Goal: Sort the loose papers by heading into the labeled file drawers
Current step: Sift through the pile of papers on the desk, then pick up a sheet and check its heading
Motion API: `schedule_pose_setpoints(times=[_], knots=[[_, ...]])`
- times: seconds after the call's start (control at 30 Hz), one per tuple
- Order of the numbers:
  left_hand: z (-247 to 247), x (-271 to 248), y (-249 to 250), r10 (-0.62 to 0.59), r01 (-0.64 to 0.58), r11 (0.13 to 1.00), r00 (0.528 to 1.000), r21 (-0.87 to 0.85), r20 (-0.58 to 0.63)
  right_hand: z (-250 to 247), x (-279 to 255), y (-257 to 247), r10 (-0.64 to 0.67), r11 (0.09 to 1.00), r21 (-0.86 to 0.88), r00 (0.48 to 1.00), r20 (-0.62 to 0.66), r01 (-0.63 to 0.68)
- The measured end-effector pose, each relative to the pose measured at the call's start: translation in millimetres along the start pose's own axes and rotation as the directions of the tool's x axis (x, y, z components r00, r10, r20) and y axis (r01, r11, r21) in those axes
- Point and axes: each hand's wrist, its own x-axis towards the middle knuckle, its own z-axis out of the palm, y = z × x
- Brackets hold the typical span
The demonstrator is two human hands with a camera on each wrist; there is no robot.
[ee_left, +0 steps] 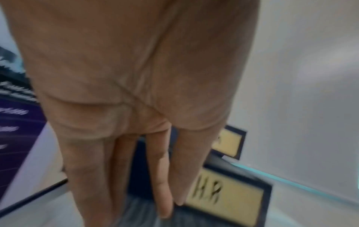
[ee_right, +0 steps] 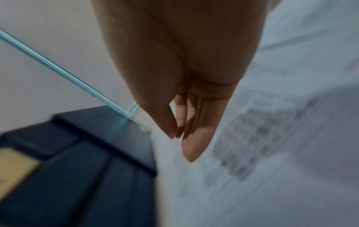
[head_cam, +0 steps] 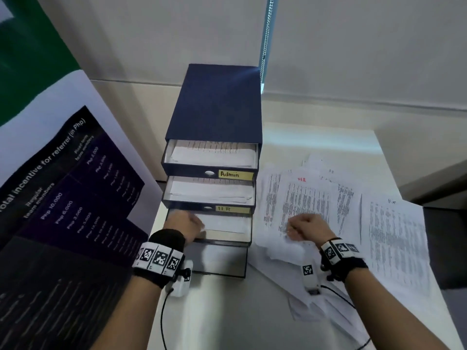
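A: Left hand (head_cam: 185, 224) fingers straight over third drawer (head_cam: 222, 224), holding nothing. Right hand (head_cam: 307, 227) on loose papers (head_cam: 316, 198) on surface; grip unclear.

B: Risk: heading misread, wrong drawer; sheets slide off.

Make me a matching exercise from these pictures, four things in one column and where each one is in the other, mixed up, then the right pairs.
Things
1. Admin drawer
2. HR drawer
3. left hand
4. right hand

Places
A. on the loose papers
B. top of the stack
C. at the third drawer
D. second from the top

Pairs: 1-B, 2-D, 3-C, 4-A
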Motion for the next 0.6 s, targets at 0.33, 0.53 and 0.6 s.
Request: schedule_pose_setpoints(times=[0.33,0.53,0.6], knots=[[100.7,15.2,150.2,0.433,-0.082,0.768,0.797,-0.635,0.421,-81.7,71.5,59.1,-0.057,0.733,-0.647,0.929,-0.366,-0.210],[178.3,78.5,175.6,0.015,0.021,0.991,0.963,-0.132,0.268,-68.1,70.0,63.0,-0.241,0.741,-0.672,0.927,-0.289,-0.017],[195.5,92.4,169.9,-0.075,0.094,0.989,0.985,-0.117,0.158,-66.8,70.0,70.7,-0.371,0.682,-0.715,0.915,-0.158,0.153]])
